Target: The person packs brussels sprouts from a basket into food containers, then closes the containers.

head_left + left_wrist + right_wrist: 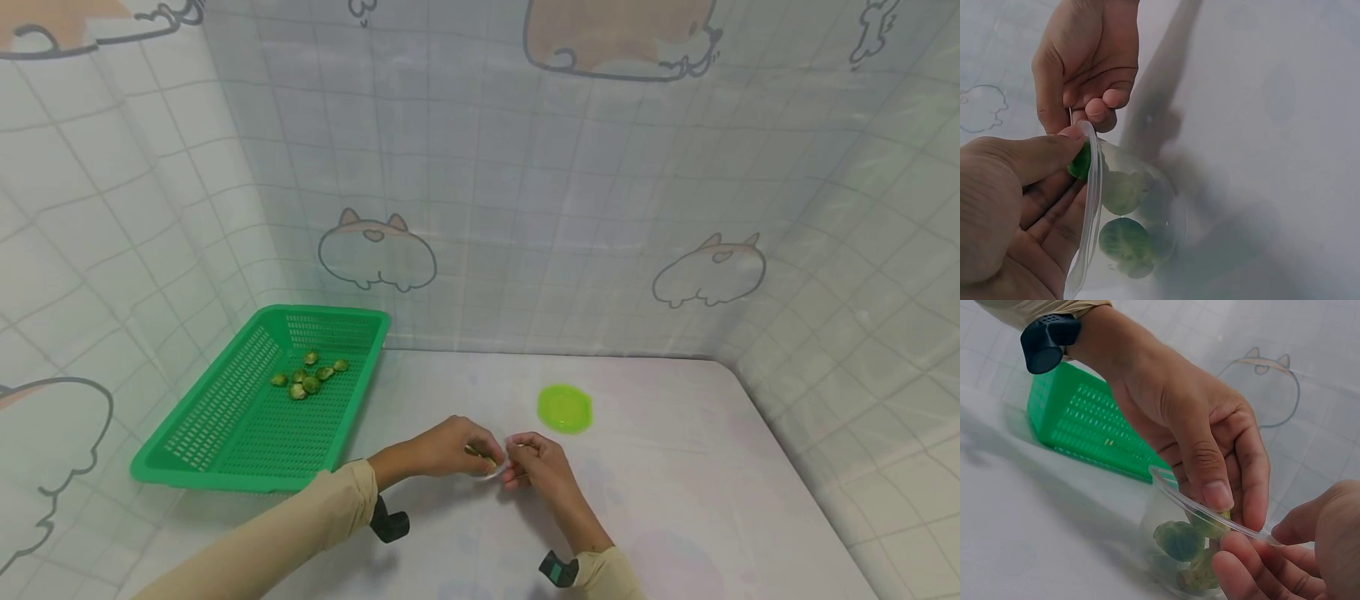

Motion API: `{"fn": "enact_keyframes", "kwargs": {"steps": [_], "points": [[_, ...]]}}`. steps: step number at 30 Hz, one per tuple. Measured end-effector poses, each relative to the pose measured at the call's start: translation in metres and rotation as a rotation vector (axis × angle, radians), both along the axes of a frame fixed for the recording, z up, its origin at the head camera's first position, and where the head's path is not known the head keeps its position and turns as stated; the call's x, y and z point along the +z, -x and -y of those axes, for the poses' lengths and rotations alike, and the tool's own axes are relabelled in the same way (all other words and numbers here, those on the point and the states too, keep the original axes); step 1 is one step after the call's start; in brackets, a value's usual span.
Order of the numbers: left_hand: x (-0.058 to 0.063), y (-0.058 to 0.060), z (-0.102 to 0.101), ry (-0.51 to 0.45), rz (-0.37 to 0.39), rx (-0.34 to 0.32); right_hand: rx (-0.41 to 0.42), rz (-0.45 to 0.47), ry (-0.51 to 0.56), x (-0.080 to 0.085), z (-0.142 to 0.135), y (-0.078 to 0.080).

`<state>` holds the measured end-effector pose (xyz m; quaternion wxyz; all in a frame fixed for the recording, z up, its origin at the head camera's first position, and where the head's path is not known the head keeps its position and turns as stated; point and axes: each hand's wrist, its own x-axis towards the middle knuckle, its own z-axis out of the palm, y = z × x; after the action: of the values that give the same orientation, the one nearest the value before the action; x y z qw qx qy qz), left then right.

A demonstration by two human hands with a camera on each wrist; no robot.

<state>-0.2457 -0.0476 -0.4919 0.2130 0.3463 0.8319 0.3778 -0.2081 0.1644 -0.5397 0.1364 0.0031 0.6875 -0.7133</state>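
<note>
A clear plastic tub (1161, 506) with several Brussels sprouts (1179, 541) inside stands tilted between the two hands, its bottom close to the table. My left hand (461, 446) pinches a green Brussels sprout (1080, 161) between thumb and fingers, right at the mouth of the tub. On the opposite side my right hand (543, 467) grips the tub's rim, thumb above the edge and fingers below it. In the head view the hands cover most of the tub.
At the left sits a green perforated basket (247, 482) holding several more Brussels sprouts (311, 384). A lime-green shallow dish (566, 408) lies behind the right hand. Tile-patterned sheeting (480, 183) walls the white table (675, 467) at back and sides.
</note>
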Motion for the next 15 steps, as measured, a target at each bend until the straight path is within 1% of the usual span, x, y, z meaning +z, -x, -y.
{"fn": "enact_keyframes", "kwargs": {"steps": [9,11,15], "points": [[-0.004,0.002,-0.001,0.008,0.007,-0.003,0.004,0.016,0.0,0.001,0.0,0.0],[-0.003,0.002,-0.002,0.011,0.0,-0.006,0.009,0.017,0.004,0.006,0.0,-0.001],[-0.001,0.001,-0.003,0.01,-0.019,-0.018,0.02,0.012,0.011,0.023,0.0,-0.009]]}}
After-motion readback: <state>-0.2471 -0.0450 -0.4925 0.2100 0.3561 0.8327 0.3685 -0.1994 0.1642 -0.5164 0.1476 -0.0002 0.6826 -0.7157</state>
